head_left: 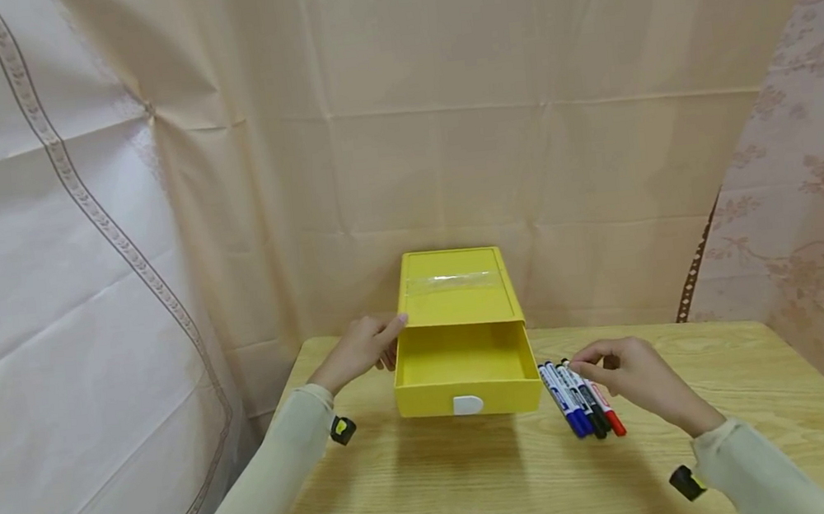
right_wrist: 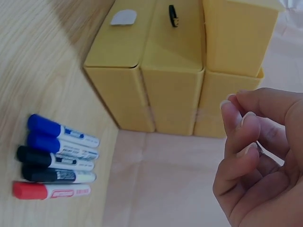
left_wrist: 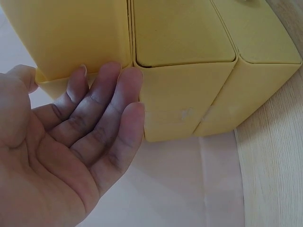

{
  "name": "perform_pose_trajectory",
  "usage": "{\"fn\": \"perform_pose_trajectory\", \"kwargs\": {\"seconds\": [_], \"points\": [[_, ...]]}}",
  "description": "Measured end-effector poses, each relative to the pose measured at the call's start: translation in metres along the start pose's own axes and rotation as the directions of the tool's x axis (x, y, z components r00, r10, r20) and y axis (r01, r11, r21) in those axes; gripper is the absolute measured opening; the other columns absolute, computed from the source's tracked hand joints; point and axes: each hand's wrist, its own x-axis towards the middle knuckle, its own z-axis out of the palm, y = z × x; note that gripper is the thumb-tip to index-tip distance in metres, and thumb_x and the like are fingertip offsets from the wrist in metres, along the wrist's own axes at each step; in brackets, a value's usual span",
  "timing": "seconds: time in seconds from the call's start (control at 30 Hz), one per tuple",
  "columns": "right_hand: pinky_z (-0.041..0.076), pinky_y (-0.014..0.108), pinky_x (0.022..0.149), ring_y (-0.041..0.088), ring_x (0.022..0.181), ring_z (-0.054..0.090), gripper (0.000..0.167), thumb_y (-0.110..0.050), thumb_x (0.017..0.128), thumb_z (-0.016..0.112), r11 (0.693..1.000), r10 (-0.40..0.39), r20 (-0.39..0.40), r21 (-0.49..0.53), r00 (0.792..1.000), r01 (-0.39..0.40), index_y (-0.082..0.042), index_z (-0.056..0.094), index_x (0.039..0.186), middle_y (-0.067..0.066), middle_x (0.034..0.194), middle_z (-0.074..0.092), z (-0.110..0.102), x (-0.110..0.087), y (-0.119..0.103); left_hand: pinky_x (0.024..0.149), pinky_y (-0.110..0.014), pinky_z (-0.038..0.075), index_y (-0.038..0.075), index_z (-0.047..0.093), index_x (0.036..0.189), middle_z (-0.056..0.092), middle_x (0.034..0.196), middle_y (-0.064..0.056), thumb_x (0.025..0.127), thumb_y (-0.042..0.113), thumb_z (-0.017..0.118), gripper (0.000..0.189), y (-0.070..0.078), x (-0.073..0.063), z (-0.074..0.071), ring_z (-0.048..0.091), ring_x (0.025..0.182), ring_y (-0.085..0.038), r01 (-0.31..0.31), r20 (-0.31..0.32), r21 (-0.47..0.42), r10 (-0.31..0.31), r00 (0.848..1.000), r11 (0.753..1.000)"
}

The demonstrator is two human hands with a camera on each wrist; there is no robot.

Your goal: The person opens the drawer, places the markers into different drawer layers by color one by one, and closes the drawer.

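A stack of yellow drawer units (head_left: 461,306) stands at the far side of the table, its top drawer (head_left: 426,403) pulled out and bare inside. My left hand (head_left: 361,351) is at its left side: the thumb lies by the top front edge, and the fingers (left_wrist: 130,118) reach along the side wall. To the right of the stack, my right hand (head_left: 635,376) hovers over the markers, fingers loosely bent, holding nothing visible. Below it lie side by side a blue marker (right_wrist: 61,130), another blue one (right_wrist: 61,145), two black markers (right_wrist: 54,157) and a red marker (right_wrist: 52,190).
The stack rests on a wooden table (head_left: 472,491). Clear tape (head_left: 451,280) crosses its top. A lower drawer has a white handle (right_wrist: 124,17), the middle one a dark handle (right_wrist: 173,16). Beige cloth (head_left: 440,163) hangs behind, and pale sheets (head_left: 90,321) hang at the sides.
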Motion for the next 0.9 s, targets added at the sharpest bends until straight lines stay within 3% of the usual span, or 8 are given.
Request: {"fn": "perform_pose_trajectory", "kwargs": {"seconds": [0.13,0.3,0.47,0.67,0.9], "points": [[0.046,0.029,0.049,0.021,0.059,0.057,0.028,-0.040,0.099,0.070,0.999,0.040,0.009,0.013,0.999,-0.040,-0.015,0.078,0.108,-0.002,0.077,0.067,0.001,-0.001,0.009,0.066,-0.054,0.059,0.000,0.066,0.089,0.068,0.074,-0.013,0.108,0.056,0.040,0.065,0.000,0.000,-0.001,0.069,0.070,-0.041,0.003,0.001,-0.004,-0.003,1.000,1.000],[0.045,0.029,0.048,0.023,0.059,0.057,0.029,-0.038,0.099,0.070,0.997,0.077,0.021,0.017,0.997,-0.077,-0.013,0.078,0.109,-0.001,0.078,0.067,0.004,-0.004,0.019,0.063,-0.047,0.059,0.005,0.066,0.087,0.068,0.074,-0.011,0.109,0.055,0.041,0.060,0.001,-0.001,-0.001,0.068,0.064,-0.029,0.005,0.003,0.001,-0.005,1.000,1.000],[0.043,0.028,0.048,0.022,0.058,0.056,0.028,-0.038,0.099,0.070,0.994,0.110,0.022,0.019,0.994,-0.110,-0.013,0.078,0.109,0.000,0.076,0.065,0.008,-0.006,0.029,0.064,-0.046,0.060,0.007,0.066,0.085,0.068,0.075,-0.015,0.109,0.055,0.041,0.059,0.002,-0.002,0.000,0.067,0.062,-0.025,0.014,-0.001,-0.001,-0.014,1.000,1.000],[0.043,0.029,0.050,0.019,0.056,0.053,0.026,-0.038,0.099,0.071,0.988,0.150,0.032,0.023,0.988,-0.151,-0.015,0.078,0.109,0.001,0.073,0.063,0.014,-0.012,0.041,0.061,-0.039,0.059,0.009,0.064,0.082,0.068,0.075,-0.018,0.109,0.052,0.041,0.056,0.002,-0.001,0.001,0.068,0.063,-0.026,0.018,0.000,-0.002,-0.018,1.000,1.000],[0.044,0.029,0.049,0.017,0.057,0.054,0.025,-0.033,0.099,0.071,0.984,0.180,0.027,0.007,0.983,-0.181,-0.011,0.078,0.109,0.002,0.081,0.068,0.019,-0.016,0.051,0.061,-0.040,0.059,0.008,0.065,0.080,0.068,0.078,-0.022,0.109,0.053,0.043,0.058,0.001,0.000,0.001,0.069,0.066,-0.036,0.018,-0.005,-0.027,-0.018,1.000,0.999]]}}
